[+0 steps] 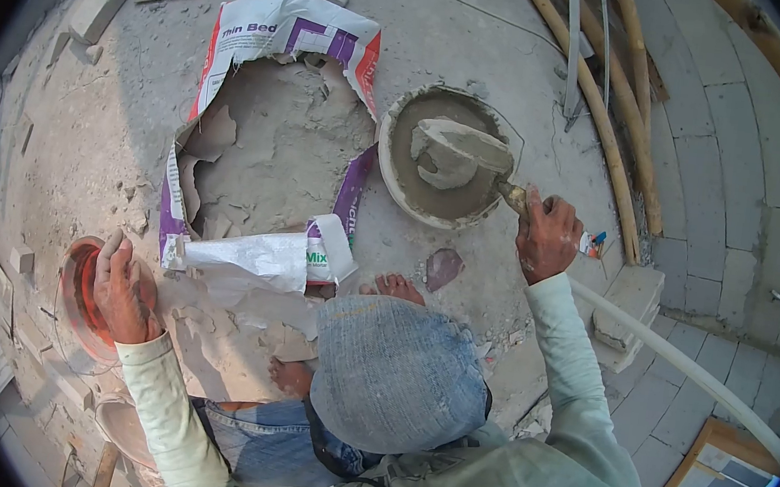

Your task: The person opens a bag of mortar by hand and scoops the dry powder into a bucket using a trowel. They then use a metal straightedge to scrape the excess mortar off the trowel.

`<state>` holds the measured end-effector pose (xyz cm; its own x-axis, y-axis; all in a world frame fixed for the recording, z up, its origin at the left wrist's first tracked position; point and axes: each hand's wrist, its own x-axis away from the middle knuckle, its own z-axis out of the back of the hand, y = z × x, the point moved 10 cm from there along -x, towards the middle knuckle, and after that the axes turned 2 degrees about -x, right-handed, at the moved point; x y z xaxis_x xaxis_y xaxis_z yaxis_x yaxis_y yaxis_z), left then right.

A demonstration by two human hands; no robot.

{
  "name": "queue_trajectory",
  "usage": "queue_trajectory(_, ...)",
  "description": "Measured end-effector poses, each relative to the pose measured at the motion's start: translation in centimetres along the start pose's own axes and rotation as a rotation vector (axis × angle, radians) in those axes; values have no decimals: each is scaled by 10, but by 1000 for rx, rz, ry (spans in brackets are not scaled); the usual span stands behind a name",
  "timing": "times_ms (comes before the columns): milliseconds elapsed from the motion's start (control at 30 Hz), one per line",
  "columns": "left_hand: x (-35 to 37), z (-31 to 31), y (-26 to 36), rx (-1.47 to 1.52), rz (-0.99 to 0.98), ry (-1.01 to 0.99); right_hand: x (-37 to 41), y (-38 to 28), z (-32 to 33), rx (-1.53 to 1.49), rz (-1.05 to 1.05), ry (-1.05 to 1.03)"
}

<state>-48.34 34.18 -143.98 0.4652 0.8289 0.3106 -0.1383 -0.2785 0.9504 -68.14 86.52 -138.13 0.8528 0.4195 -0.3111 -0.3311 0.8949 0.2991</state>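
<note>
Grey mortar [456, 142]: heaped on trowel [510, 192] over round pan [387, 162]. Your right hand [545, 239] clenched on handle; keep blade level, load centred. Left hand [122, 289] lies unclenched on orange bucket [72, 305]; brace there.

Mortar [441, 168] wet, grey, matt, lumpy; trowel [465, 142] caked with it. Bag [284, 28] woven plastic, slight sheen, dusty. Bowl [78, 301] smooth orange plastic, cement-smeared. Floor [88, 136] rough bare concrete. Poles [612, 124] dry bamboo.
</note>
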Motion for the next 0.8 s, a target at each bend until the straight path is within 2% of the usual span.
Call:
queue_trajectory(133, -4, 1, -8, -20, 17, -19, -3, -4, 1, -7, 10, 8)
queue_trajectory(167, -13, 1, -18, -69, 0, -84, -4, -4, 4, -33, -29, 15)
queue_trajectory(267, 0, -7, -2, -165, 5, -104, -13, -22, 11, -246, -126, -34)
queue_trajectory(300, 3, -16, -6, -84, 49, -159, -16, -29, 13, -387, -135, -34)
queue_trajectory(333, 18, -34, 12, 15, 1, -176, -21, -41, 13, -543, -135, -41)
queue_trajectory(367, 13, -34, 4, -165, -53, -228, -31, -56, 10, -840, -188, -99)
queue_trajectory(400, 23, -48, 2, -132, -44, -304, -37, -74, 7, -1128, -248, -198)
queue_trajectory(467, 39, -73, -3, -148, -88, -419, -53, -108, 3, -1224, -237, -309)
queue_trajectory(500, 49, -85, -6, -219, -66, -504, -65, -142, 11, -1288, -165, -343)
queue_trajectory(533, 60, -96, -14, -98, 21, -568, -71, -166, 19, -1384, -171, -393)
queue_trajectory(600, 71, -107, -27, 10, 39, -570, -83, -209, 34, -1484, -133, -467)
queue_trajectory(667, 80, -117, -32, 180, 50, -592, -85, -267, 46, -1798, -83, -724)
queue_trajectory(733, 84, -109, -10, 373, 50, -581, -88, -308, 62, -1781, -14, -806)
queue_trajectory(800, 71, -105, -6, 457, 42, -462, -85, -350, 85, -2111, 369, -1035)
